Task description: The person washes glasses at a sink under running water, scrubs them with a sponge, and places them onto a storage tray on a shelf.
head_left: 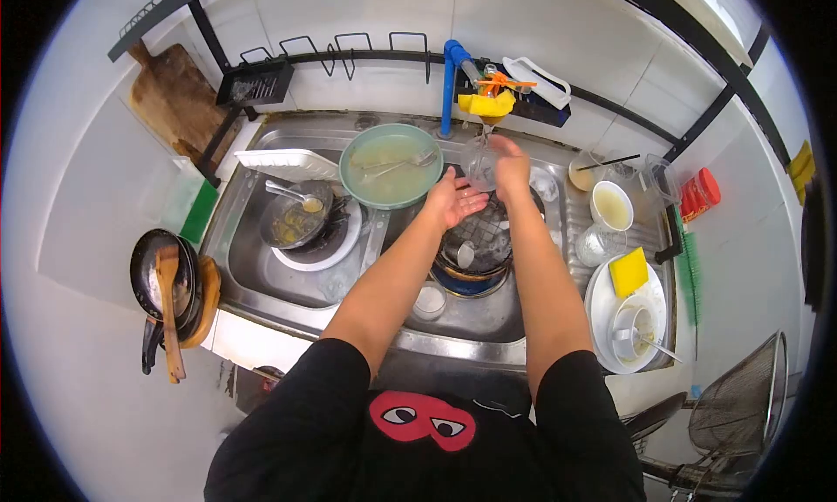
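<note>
My right hand (pixel 510 169) is closed around a clear cup (pixel 479 164), held under the tap over the right sink basin. Water runs down from the tap's yellow-wrapped end (pixel 488 105) into or onto the cup. My left hand (pixel 453 200) is beside the cup, palm up with fingers stretched out, holding nothing. Below my hands, stacked dark pans (pixel 475 240) with a metal ladle or cup (pixel 466 254) partly fill the basin. Next to my left hand, a pale green bowl (pixel 350 172) holds cloudy water and forks (pixel 423 159).
The left basin has a pan with spoons (pixel 296 227) on a white plate (pixel 349 240). On the right drainboard are a white cup (pixel 612 204), a glass (pixel 597 243), and plates (pixel 602 315) bearing a yellow sponge (pixel 629 273) and a mug (pixel 629 332). Pans (pixel 161 267) hang left.
</note>
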### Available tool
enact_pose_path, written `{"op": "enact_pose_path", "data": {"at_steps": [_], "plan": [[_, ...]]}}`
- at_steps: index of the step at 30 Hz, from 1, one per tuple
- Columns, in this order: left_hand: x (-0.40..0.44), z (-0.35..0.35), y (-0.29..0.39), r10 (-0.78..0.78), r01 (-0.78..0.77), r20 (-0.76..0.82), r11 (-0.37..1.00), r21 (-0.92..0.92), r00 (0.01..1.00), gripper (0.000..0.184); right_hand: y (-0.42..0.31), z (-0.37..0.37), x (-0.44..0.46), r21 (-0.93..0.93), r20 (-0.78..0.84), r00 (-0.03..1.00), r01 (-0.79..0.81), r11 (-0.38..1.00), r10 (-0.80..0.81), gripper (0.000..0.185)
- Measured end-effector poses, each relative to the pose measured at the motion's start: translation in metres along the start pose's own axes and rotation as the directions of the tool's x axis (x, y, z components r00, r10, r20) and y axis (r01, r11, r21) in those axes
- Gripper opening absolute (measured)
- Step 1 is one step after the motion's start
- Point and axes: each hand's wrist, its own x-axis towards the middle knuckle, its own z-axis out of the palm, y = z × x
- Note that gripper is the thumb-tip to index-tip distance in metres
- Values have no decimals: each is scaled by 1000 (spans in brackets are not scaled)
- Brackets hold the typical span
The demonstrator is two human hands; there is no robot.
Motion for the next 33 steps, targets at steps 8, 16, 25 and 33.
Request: {"op": "enact_pose_path", "data": {"at_steps": [8, 16, 25, 33], "plan": [[-27, 0, -1, -44, 79, 136, 963, -259, 990, 79, 3, 8, -20, 384, 187, 958, -274, 882, 216, 39], [-12, 35, 14, 727, -586, 69, 489, 646, 683, 66, 19, 4, -33, 518, 108, 916, -384, 765, 386, 25], [-5, 24, 6, 129, -120, -72, 985, 121, 989, 60, -32, -10, -10, -641, 89, 992, 123, 758, -86, 21], [-16, 40, 17, 110, -39, 228, 955, -295, 967, 59, -41, -18, -26, -587, 50, 981, 182, 789, -189, 23]]}}
